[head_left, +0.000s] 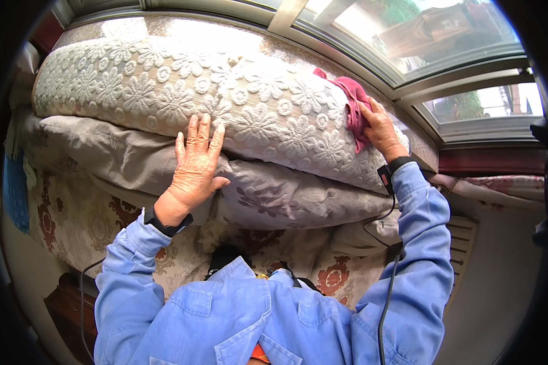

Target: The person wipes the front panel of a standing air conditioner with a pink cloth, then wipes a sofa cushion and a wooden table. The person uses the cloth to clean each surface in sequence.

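Observation:
A long sofa back or bolster under a cream cover with raised white flowers (173, 100) runs across the upper view, below the window. My left hand (196, 166) lies with its fingers spread at the cover's lower edge, holding nothing. At the right end, my right hand (380, 127) presses on a crumpled dark-pink cloth (355, 105) lying over the cover. Its fingers rest on the cloth's right part. Grey pillows lie along the front of the cover, a plain one (114, 141) at the left and a flower-printed one (297, 196) at the right.
A metal-framed sliding window (342, 45) and a speckled stone sill (274, 43) stand behind the cover. Beneath me spreads a patterned bedspread (182, 255). Dark cables (386, 301) hang from both wrists. A slatted piece (461, 246) stands at the right, brown wooden furniture (68, 305) at the lower left.

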Demonstrator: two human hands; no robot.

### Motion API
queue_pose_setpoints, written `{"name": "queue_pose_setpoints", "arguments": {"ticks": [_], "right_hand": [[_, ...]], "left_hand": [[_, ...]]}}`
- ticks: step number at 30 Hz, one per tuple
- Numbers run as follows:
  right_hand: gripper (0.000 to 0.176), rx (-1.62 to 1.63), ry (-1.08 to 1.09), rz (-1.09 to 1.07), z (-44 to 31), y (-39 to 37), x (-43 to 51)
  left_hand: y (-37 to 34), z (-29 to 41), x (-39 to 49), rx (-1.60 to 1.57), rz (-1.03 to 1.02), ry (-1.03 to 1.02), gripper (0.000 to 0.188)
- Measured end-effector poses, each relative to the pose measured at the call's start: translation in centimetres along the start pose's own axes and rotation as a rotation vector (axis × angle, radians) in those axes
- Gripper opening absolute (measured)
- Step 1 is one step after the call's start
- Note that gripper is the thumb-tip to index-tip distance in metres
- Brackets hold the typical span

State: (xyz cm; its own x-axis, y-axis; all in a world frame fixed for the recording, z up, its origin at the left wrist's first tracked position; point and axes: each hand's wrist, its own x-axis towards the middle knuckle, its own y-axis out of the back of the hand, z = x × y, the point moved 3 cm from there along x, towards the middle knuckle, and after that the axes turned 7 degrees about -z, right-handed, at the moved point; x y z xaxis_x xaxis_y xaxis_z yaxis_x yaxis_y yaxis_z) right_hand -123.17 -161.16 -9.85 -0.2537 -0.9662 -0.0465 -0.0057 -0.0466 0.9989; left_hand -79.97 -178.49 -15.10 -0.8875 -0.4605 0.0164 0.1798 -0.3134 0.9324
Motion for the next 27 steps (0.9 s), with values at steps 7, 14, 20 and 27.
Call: {"name": "queue_pose_setpoints", "arguments": {"ticks": [7, 14, 20, 27], "right_hand": [[0.077, -0.022, 0.024, 0.030, 0.2, -0.5, 0.3], [0.059, -0.001, -0.007, 0.073, 0.5, -1.3, 0.5], [0.056, -0.042, -0.052, 0.101, 0.2, -1.9, 0.3], [0.032, -0.079, -0.016, 0.291, -0.7, -2.0, 0.1]], "left_hand": [[-3.4, 4.4, 2.7, 0.026, -0.010, 0.071, 0.139], [-9.1, 12.0, 2.5, 0.044, -0.126, -0.216, 0.142], [-14.0, 14.5, 3.5, 0.148, -0.068, -0.102, 0.102], [-18.5, 14.3, 4.6, 0.294, 0.057, -0.045, 0.071]]}}
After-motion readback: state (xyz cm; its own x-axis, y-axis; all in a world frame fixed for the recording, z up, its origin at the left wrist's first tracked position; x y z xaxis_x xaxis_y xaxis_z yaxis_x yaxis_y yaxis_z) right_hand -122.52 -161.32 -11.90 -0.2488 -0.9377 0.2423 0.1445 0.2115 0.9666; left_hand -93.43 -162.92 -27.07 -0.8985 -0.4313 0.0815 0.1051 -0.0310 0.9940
